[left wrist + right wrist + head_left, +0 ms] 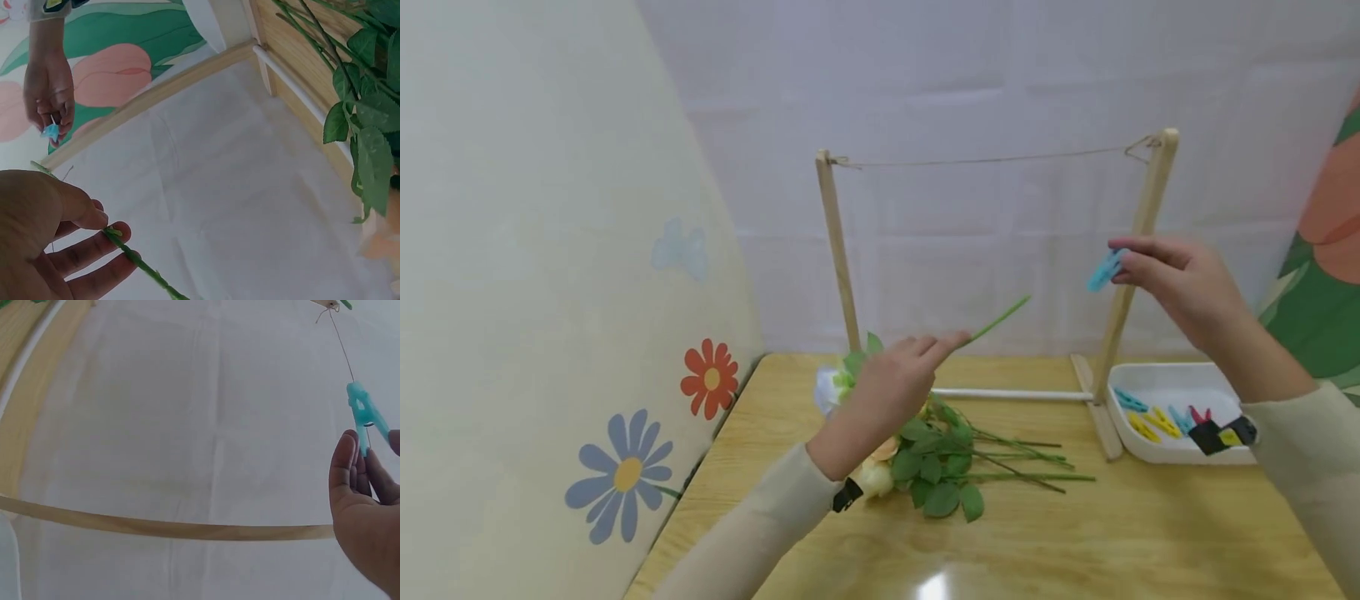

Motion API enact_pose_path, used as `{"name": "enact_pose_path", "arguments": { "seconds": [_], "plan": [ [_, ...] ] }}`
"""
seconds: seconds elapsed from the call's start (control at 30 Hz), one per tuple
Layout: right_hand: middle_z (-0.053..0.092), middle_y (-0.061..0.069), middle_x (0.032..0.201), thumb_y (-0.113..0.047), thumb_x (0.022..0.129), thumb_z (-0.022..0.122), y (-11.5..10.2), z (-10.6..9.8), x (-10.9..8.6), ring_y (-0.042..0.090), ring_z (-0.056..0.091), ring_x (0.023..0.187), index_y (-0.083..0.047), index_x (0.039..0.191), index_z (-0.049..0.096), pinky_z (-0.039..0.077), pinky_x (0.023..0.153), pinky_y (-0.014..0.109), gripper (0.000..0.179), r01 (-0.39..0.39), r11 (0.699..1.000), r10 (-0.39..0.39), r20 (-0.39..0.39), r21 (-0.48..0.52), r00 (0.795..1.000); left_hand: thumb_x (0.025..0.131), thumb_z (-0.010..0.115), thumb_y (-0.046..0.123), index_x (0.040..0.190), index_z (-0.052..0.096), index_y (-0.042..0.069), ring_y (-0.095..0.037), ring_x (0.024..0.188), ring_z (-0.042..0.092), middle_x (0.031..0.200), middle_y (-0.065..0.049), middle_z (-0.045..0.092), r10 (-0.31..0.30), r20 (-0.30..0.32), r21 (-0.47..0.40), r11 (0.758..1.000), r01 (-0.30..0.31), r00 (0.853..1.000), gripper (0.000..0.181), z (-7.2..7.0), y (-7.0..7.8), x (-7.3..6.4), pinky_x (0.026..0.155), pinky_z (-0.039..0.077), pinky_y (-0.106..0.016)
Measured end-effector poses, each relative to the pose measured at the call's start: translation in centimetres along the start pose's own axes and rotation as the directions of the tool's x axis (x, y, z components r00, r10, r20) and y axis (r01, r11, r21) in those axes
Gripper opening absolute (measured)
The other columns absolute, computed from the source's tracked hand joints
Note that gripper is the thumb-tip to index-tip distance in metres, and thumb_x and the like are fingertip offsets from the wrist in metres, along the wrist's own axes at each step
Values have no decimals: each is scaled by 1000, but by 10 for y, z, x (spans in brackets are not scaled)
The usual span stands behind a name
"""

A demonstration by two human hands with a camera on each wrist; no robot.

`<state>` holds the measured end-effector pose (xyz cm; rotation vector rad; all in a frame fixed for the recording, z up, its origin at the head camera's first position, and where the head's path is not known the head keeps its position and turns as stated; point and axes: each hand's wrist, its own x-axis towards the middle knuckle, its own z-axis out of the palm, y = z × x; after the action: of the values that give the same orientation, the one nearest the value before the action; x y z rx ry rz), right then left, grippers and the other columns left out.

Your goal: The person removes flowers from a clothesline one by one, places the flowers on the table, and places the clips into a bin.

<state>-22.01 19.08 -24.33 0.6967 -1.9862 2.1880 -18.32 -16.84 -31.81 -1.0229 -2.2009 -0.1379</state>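
Observation:
My left hand [895, 379] pinches a green flower stem [1000, 319] between thumb and fingers, above the cut flowers. The stem's bare end points up to the right; a pale bluish-white flower [826, 390] shows behind the hand on the other side. Off to the right, my right hand [1187, 287] pinches a light blue clothespin [1105, 270] in front of the frame's right post. In the right wrist view, the thumb and fingers grip the handle end of the clothespin [361, 406]. A thin string [985, 159] runs between the posts, above both hands.
Several leafy flowers [943, 467] lie on the wooden table [1037, 542], stems pointing right. The wooden frame has a left post [837, 242], a right post [1152, 196] and a white lower bar [1015, 394]. At right, a white tray [1157, 454] holds several coloured clothespins [1163, 422].

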Motion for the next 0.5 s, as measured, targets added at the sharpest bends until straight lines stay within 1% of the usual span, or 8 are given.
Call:
{"name": "enact_pose_path", "arguments": {
  "seconds": [0.13, 0.2, 0.23, 0.3, 0.37, 0.43, 0.5],
  "plan": [
    [71, 3, 108, -5, 102, 58, 13, -9, -16, 13, 69, 94, -7, 119, 74, 56, 87, 20, 23, -49, 999, 49, -8, 11, 999, 87, 66, -12, 146, 53, 18, -15, 85, 68, 111, 1, 71, 21, 95, -9, 1000, -20, 995, 67, 2, 14, -6, 45, 35, -17],
    [70, 2, 111, -5, 102, 57, 20, -14, -23, 13, 69, 96, -6, 120, 73, 56, 88, 20, 24, -65, 998, 65, -8, 16, 998, 87, 67, -12, 147, 51, 19, -14, 89, 68, 112, 3, 70, 32, 142, -6, 1000, -31, 989, 69, 4, 21, -9, 45, 34, -17],
    [70, 3, 111, -5, 103, 55, 25, -16, -27, 13, 69, 97, -6, 121, 72, 56, 89, 20, 25, -64, 998, 64, 6, 23, 998, 87, 67, -13, 148, 50, 20, -14, 90, 67, 113, 3, 69, 39, 162, -10, 999, -38, 986, 71, 5, 24, -11, 46, 33, -18],
    [70, 1, 114, -6, 104, 54, 32, -22, -33, 12, 69, 98, -6, 123, 72, 55, 89, 18, 26, -85, 996, 85, 9, 25, 996, 86, 66, -15, 148, 51, 20, -13, 91, 67, 111, 3, 69, 61, 172, -15, 998, -59, 983, 72, 8, 31, -13, 48, 36, -18],
    [70, 0, 115, -6, 104, 53, 38, -28, -38, 11, 69, 98, -6, 123, 71, 55, 89, 17, 26, -90, 996, 90, -2, 7, 996, 87, 66, -15, 148, 51, 19, -14, 91, 67, 111, 3, 68, 85, 183, -16, 996, -83, 979, 72, 9, 36, -14, 51, 40, -18],
    [70, 0, 117, -4, 104, 52, 42, -33, -42, 11, 69, 98, -5, 124, 71, 55, 88, 17, 27, -93, 995, 93, -1, 23, 996, 88, 66, -14, 148, 51, 19, -13, 92, 66, 111, 3, 68, 103, 199, -10, 995, -103, 975, 70, 10, 42, -14, 53, 42, -19],
    [70, -1, 117, -3, 104, 51, 46, -38, -47, 11, 69, 97, -6, 124, 71, 55, 88, 17, 28, -97, 995, 97, -6, 40, 995, 89, 68, -11, 149, 50, 20, -13, 93, 66, 111, 3, 68, 112, 221, 16, 993, -119, 969, 70, 11, 47, -15, 53, 43, -19]
  ]
}}
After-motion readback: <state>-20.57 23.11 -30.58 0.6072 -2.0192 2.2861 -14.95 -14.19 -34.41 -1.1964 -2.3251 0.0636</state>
